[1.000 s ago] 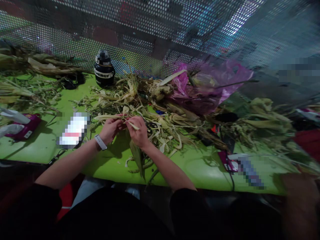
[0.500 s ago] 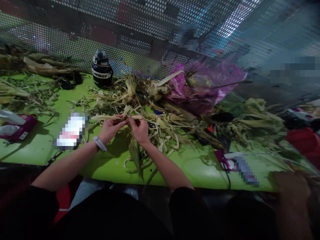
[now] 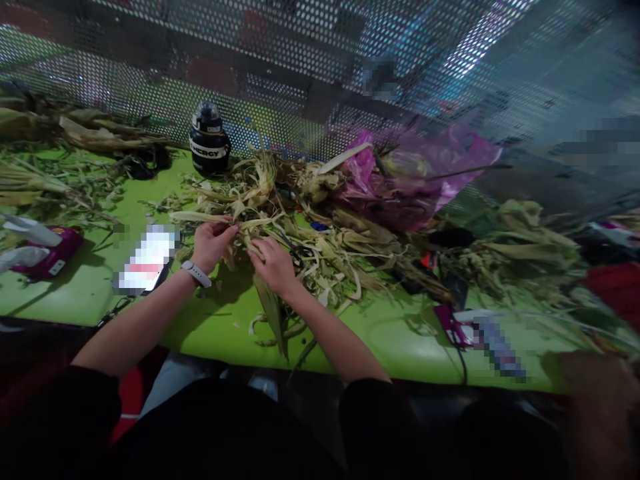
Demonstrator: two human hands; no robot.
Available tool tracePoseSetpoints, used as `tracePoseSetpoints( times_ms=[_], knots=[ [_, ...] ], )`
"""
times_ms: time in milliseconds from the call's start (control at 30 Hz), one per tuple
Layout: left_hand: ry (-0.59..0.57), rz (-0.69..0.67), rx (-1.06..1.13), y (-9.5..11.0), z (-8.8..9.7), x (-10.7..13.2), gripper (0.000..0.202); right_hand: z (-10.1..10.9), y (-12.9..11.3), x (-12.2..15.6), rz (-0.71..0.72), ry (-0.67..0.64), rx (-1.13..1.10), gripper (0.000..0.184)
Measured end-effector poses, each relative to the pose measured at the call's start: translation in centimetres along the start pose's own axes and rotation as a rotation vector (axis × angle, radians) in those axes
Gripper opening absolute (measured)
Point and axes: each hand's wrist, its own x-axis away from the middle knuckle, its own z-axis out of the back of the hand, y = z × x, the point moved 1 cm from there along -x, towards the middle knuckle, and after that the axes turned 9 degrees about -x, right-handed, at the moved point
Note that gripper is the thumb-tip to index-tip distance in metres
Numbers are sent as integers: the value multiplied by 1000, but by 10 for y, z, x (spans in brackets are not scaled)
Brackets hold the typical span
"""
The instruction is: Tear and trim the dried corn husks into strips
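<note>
One pale, narrow corn-husk strip (image 3: 195,217) is extending left of centre, left hand (image 3: 211,247) pinching it; right hand (image 3: 275,267) is half-curling at piled husks (image 3: 327,250), grip unclear. Upper right, a pink plastic bag (image 3: 433,193) is holding yellowish contents (image 3: 403,165).

Left hand (image 3: 213,245) pinches a pale husk strip (image 3: 193,217), with a watch (image 3: 196,274) on that wrist. Right hand (image 3: 273,265) is down in the husks (image 3: 325,257) just beside it, can't really tell if it's gripping anything. Scraps are all over the green tabletop (image 3: 205,340). Black bottle (image 3: 209,145) stands farther back, lit-up phone (image 3: 147,260) lies off to the left, and a pink bag (image 3: 395,200) slumps near the mesh (image 3: 280,100).
</note>
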Motion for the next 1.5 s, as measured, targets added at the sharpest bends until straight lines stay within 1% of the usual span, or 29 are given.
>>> tracePoseSetpoints(
  times_ms=[100,200,300,367,433,533,600,700,800,867,967,1033,1133,1200,1333,1400,1500],
  knots=[
    [-5,-40,-119,-3,5,-5,36,5,-4,1,131,-5,208,25],
    [-50,-93,-209,-5,10,-8,30,12,-4,2,273,24,314,23],
    [-160,-170,-405,-4,13,-10,22,21,0,1,430,90,311,21],
    [-258,-245,-538,-3,12,-8,21,26,2,-2,470,159,283,20],
    [-362,-302,-586,0,10,-5,23,30,4,-6,441,216,246,19],
    [-484,-338,-569,4,5,3,26,30,9,-12,351,274,181,20],
    [-521,-350,-549,9,1,8,24,28,13,-15,285,289,151,23],
    [-550,-367,-493,18,-3,12,22,26,18,-17,186,260,146,26],
    [-617,-358,-446,26,-5,15,21,27,19,-17,158,250,158,28],
    [-640,-346,-433,29,-5,15,20,27,18,-17,157,251,159,29],
    [-624,-305,-405,28,-3,14,22,26,17,-17,141,251,151,30],
    [-614,-226,-351,24,-3,15,26,25,16,-17,121,254,150,31],
    [-551,-105,-235,18,-5,20,25,23,14,-16,98,259,161,30],
    [-501,-52,-169,15,-9,23,25,21,13,-15,100,273,165,30],
    [-458,2,-73,7,-17,26,35,19,13,-13,70,306,125,33],
    [-449,21,-45,3,-19,26,38,18,14,-13,25,312,63,35],
    [-442,36,-22,3,-20,26,41,17,14,-13,-78,316,-86,39]
  ],
)
